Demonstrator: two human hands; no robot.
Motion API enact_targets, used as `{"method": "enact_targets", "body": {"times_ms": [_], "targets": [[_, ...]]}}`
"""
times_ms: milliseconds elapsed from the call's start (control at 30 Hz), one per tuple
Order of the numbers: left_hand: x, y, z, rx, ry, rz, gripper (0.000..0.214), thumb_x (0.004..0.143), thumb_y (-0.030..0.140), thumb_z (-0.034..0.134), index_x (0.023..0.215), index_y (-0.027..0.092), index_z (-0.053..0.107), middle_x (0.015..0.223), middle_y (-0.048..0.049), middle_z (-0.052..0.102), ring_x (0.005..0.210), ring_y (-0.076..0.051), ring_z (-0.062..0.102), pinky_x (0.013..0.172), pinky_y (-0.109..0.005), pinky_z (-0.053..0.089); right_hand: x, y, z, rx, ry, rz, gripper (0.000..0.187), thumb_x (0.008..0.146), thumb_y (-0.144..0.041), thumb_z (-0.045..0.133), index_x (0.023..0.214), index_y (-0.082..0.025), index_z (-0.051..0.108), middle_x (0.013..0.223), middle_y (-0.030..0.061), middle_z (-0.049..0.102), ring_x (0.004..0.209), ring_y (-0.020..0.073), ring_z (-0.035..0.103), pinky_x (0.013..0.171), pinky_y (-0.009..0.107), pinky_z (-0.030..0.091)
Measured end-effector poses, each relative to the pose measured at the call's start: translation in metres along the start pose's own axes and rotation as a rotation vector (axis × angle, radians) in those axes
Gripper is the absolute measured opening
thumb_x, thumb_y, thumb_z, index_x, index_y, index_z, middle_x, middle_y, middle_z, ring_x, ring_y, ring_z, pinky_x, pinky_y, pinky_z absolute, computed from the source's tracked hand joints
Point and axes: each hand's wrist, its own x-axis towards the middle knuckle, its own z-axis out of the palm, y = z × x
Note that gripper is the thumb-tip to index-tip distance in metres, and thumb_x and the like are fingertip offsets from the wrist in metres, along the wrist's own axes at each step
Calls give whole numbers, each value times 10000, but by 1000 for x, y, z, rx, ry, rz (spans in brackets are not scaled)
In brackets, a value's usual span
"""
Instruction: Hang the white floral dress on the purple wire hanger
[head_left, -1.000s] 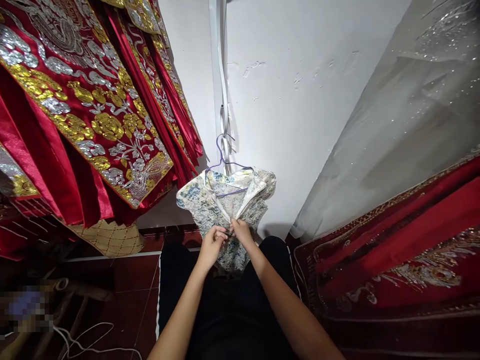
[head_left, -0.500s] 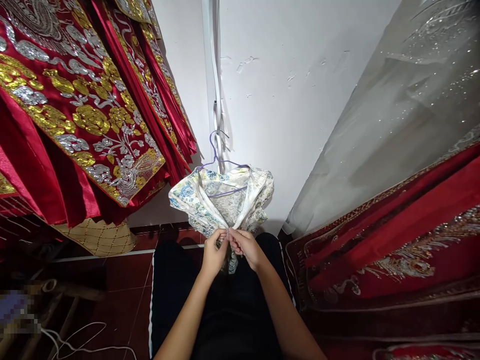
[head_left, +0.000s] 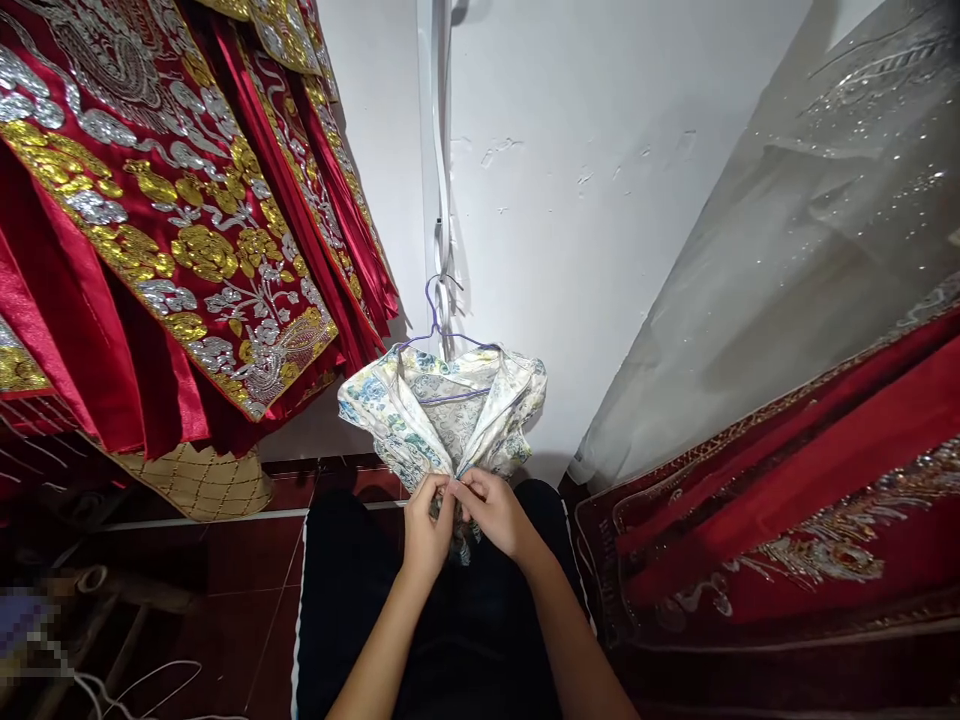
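A small cream garment with a blue flower print [head_left: 390, 405] hangs on a purple wire hanger [head_left: 435, 310] against the white wall. My left hand [head_left: 425, 530] and my right hand [head_left: 491, 510] meet at the garment's front opening, low down. Both pinch the two front edges together with closed fingers. What lies between the fingertips is too small to make out. My forearms reach up from the bottom of the view over my black trousers [head_left: 450, 640].
Red robes with gold and silver embroidery [head_left: 172, 220] hang close on the left. More red embroidered cloth [head_left: 787, 500] and a pale sheer sequinned fabric [head_left: 810, 230] fill the right. A white cord [head_left: 442, 180] runs down the wall. Red floor tiles [head_left: 240, 560] and white cable [head_left: 135, 685] lie lower left.
Both hands have slid a little lower along the garment's front opening, still pinching the edges together. The view has shifted slightly.
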Motion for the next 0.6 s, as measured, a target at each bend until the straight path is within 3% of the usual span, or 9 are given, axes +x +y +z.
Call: {"method": "enact_targets", "body": {"times_ms": [267, 467, 600], "targets": [[1, -10, -9, 24, 10, -5, 201, 956, 355, 502, 907, 197, 616, 865, -52, 620, 829, -199, 587, 766, -290, 459, 0, 0, 5, -136, -57, -20, 328, 966, -392, 451, 717, -211, 565, 542, -26, 563, 514, 133, 511, 552, 248, 373], [0, -7, -7, 4, 55, 29, 209, 960, 341, 489, 928, 193, 632, 880, -62, 632, 835, -205, 597, 779, -302, 466, 8, 7, 8, 0, -142, 36, 347, 967, -401, 410, 734, -206, 578, 533, -14, 607, 465, 133, 506, 525, 248, 385], [0, -7, -7, -3, 47, 29, 198, 961, 323, 489, 925, 189, 630, 874, -60, 625, 828, -200, 592, 777, -298, 462, 12, 14, 12, 43, -96, 51, 360, 949, -501, 461, 764, -209, 563, 533, -22, 578, 471, 133, 482, 516, 251, 375]]}}
